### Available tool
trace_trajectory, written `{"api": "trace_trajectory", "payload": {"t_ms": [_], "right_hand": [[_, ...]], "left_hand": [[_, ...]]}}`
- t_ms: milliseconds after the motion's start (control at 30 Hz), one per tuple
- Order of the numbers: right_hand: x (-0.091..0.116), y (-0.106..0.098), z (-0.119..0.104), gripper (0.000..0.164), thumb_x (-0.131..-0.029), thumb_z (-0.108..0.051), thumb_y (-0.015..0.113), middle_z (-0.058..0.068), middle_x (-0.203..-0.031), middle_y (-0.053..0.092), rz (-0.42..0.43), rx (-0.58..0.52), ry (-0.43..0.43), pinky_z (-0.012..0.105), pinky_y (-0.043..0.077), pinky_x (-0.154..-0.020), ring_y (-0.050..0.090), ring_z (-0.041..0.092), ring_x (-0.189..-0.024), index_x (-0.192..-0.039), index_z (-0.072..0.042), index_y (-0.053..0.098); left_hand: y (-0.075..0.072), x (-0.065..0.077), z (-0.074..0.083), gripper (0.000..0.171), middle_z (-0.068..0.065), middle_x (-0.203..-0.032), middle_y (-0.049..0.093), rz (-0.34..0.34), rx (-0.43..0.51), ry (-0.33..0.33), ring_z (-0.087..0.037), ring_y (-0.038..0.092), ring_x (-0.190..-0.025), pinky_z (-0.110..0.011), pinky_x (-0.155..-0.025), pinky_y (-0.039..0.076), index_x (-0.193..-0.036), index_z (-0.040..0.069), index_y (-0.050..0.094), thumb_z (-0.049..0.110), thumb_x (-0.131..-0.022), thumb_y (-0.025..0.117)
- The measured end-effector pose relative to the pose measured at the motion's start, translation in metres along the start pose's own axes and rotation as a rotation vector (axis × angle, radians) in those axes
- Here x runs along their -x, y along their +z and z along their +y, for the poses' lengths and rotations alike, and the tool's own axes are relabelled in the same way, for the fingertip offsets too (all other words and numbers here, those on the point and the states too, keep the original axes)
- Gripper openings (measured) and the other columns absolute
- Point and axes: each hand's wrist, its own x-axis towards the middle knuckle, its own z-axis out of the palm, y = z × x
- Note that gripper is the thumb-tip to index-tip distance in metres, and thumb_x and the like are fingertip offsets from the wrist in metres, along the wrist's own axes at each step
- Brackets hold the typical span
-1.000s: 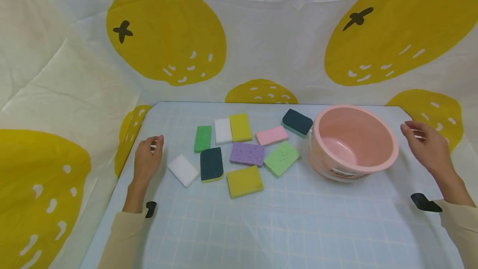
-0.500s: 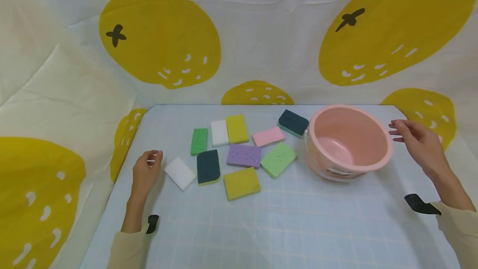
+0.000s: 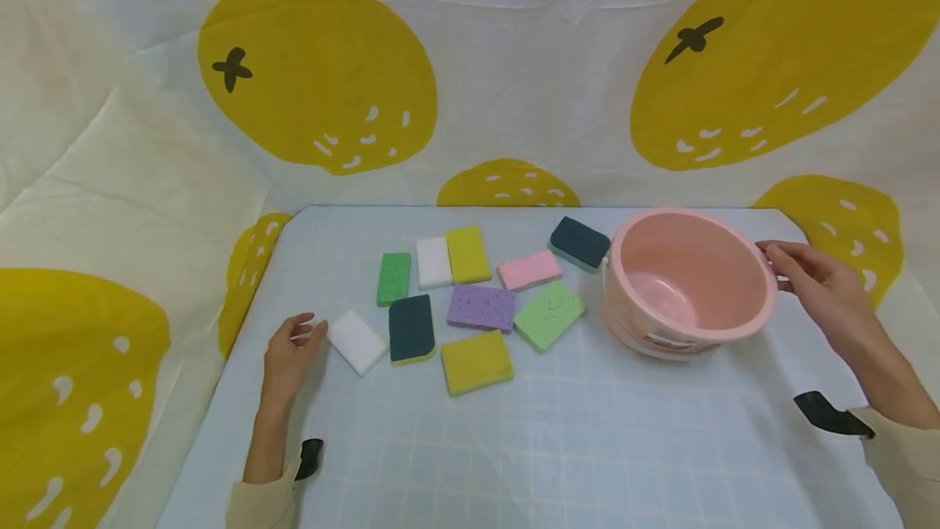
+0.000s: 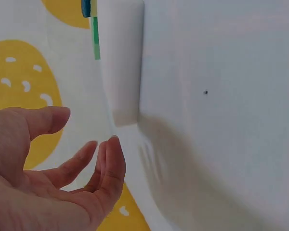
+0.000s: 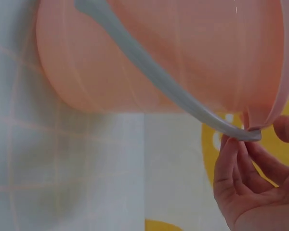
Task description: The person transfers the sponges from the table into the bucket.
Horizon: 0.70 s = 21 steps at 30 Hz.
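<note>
In the head view my left hand [image 3: 290,357] hovers at the left beside a white sponge [image 3: 357,341], its fingers loosely bent and nothing between them. The left wrist view shows the same white sponge [image 4: 123,62] edge-on just beyond the fingertips. At the right, my right hand [image 3: 830,288] is at the rim of a pink bucket [image 3: 624,313]. In the right wrist view its bent fingers touch the end of the bucket's grey handle [image 5: 168,89], where it joins the rim; the thumb [image 5: 286,129] stands apart from them.
Between my hands lie a green sponge [image 3: 394,278], dark scrub sponges [image 3: 411,329] [image 3: 579,243], yellow sponges [image 3: 477,362] [image 3: 468,255], another white sponge [image 3: 435,262], a purple sponge [image 3: 481,307], a pink sponge [image 3: 529,270] and a light green sponge [image 3: 549,316]. A patterned curtain [image 3: 529,64] hangs behind the table.
My right hand has moved left until its fingers reach the bucket's rim. My left hand has come nearer, down beside the white sponge. The sponges and bucket have stayed in place.
</note>
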Motion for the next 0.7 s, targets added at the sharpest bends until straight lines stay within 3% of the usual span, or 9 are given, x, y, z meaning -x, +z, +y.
{"api": "trace_trajectory", "payload": {"t_ms": [67,133,200,267,300,367,433,533,700], "right_hand": [[0.0,0.001,-0.002,0.065,-0.106,-0.051,0.048,-0.031,-0.116,0.049,-0.001,0.028,0.035,0.014,0.049,-0.087,0.051,-0.01,-0.098,-0.156,-0.01,0.043],[0.0,0.002,-0.003,0.067,-0.105,-0.054,0.048,-0.03,-0.114,0.049,-0.005,0.043,0.062,0.036,0.049,-0.102,0.049,-0.007,-0.098,-0.157,-0.013,0.042],[0.0,0.002,-0.004,0.069,-0.104,-0.057,0.049,-0.029,-0.113,0.049,-0.018,0.043,0.084,0.061,0.04,-0.108,0.047,-0.004,-0.1,-0.158,-0.016,0.041],[0.0,0.002,-0.004,0.069,-0.103,-0.057,0.049,-0.029,-0.114,0.05,-0.031,0.031,0.091,0.074,0.03,-0.108,0.046,-0.003,-0.101,-0.159,-0.018,0.039],[-0.001,0.001,-0.005,0.069,-0.103,-0.058,0.049,-0.029,-0.114,0.05,-0.037,0.034,0.091,0.072,0.033,-0.107,0.046,-0.003,-0.102,-0.159,-0.019,0.04],[-0.002,0.0,-0.004,0.069,-0.102,-0.059,0.049,-0.029,-0.115,0.051,-0.05,0.046,0.093,0.056,0.044,-0.105,0.046,-0.004,-0.104,-0.159,-0.021,0.041],[-0.004,-0.002,-0.004,0.068,-0.102,-0.059,0.051,-0.03,-0.117,0.052,-0.071,0.041,0.085,0.032,0.051,-0.096,0.047,-0.006,-0.105,-0.158,-0.021,0.042],[-0.005,-0.005,-0.003,0.066,-0.102,-0.054,0.054,-0.032,-0.116,0.053,-0.109,-0.007,0.068,0.007,0.047,-0.075,0.05,-0.012,-0.103,-0.158,-0.02,0.042],[-0.006,-0.009,-0.001,0.056,-0.105,-0.038,0.058,-0.034,-0.117,0.056,-0.15,-0.112,0.024,0.006,0.049,-0.075,0.052,-0.015,-0.104,-0.155,-0.017,0.046]], "left_hand": [[0.001,0.002,-0.001,0.056,-0.03,-0.135,0.054,-0.021,0.005,-0.016,-0.043,0.053,-0.121,-0.055,-0.102,0.045,-0.145,-0.003,0.048,0.033,-0.104,0.059],[0.001,0.004,-0.001,0.057,-0.03,-0.137,0.053,-0.04,0.014,-0.025,-0.044,0.052,-0.124,-0.055,-0.104,0.044,-0.146,-0.003,0.047,0.032,-0.104,0.06],[0.002,0.006,-0.001,0.057,-0.031,-0.139,0.052,-0.062,0.019,-0.024,-0.044,0.053,-0.124,-0.055,-0.104,0.044,-0.146,-0.003,0.046,0.031,-0.103,0.062],[0.003,0.008,-0.001,0.058,-0.031,-0.14,0.052,-0.088,0.017,-0.02,-0.044,0.053,-0.125,-0.054,-0.103,0.045,-0.147,-0.004,0.046,0.031,-0.103,0.063],[0.003,0.009,-0.001,0.059,-0.031,-0.14,0.052,-0.099,0.016,-0.019,-0.044,0.053,-0.125,-0.054,-0.103,0.045,-0.147,-0.004,0.046,0.031,-0.102,0.064],[0.005,0.01,0.0,0.059,-0.032,-0.14,0.052,-0.117,0.019,-0.019,-0.045,0.053,-0.125,-0.054,-0.102,0.045,-0.147,-0.005,0.046,0.029,-0.102,0.065],[0.006,0.01,-0.001,0.061,-0.032,-0.14,0.051,-0.135,0.014,-0.029,-0.045,0.052,-0.126,-0.055,-0.103,0.045,-0.147,-0.006,0.045,0.028,-0.101,0.066],[0.01,0.01,-0.002,0.066,-0.032,-0.14,0.049,-0.162,0.007,-0.049,-0.046,0.052,-0.126,-0.057,-0.104,0.044,-0.148,-0.008,0.041,0.028,-0.1,0.068],[0.015,0.009,-0.005,0.069,-0.034,-0.14,0.048,-0.176,-0.002,-0.055,-0.047,0.053,-0.125,-0.059,-0.106,0.044,-0.149,-0.01,0.038,0.025,-0.098,0.069]]}}
